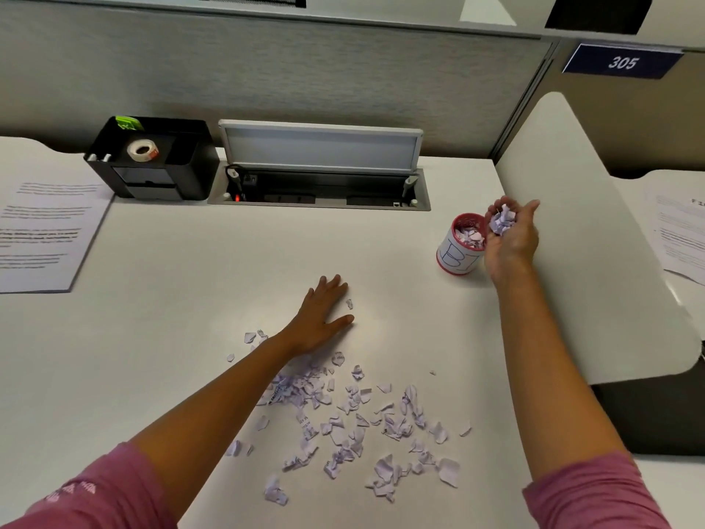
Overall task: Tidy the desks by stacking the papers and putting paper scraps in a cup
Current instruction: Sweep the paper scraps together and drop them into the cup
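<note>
Nearest the camera, pink sleeves (87,498) on both forearms, and just beyond them a loose scatter of torn paper scraps (351,425) across the white desk (160,337), thickest under and beside the left forearm. Left hand (324,315) laid flat, palm down, on the desk just past the scatter, fingers straight and spread, gripping nothing; one small scrap just beside its fingertips. Right hand (513,232) raised palm up at the far right, fingers cupped round a handful of scraps (501,221), held at the rim of the cup (459,248) and partly over its right edge. Cup upright on the desk, white with a red rim and base, blue scrawl on its side, already holding scraps inside. Printed sheet (42,231) lying flat at the far left edge of the desk, well apart from the cup. More printed papers (683,238) on the neighbouring desk at the right, beyond a curved white divider (572,231). Black desk organiser (152,158) at the back left with a roll of tape (143,150) on top, beside an open cable tray (320,189) with its lid up. Blue sign (622,62) reading 305 on the partition.
</note>
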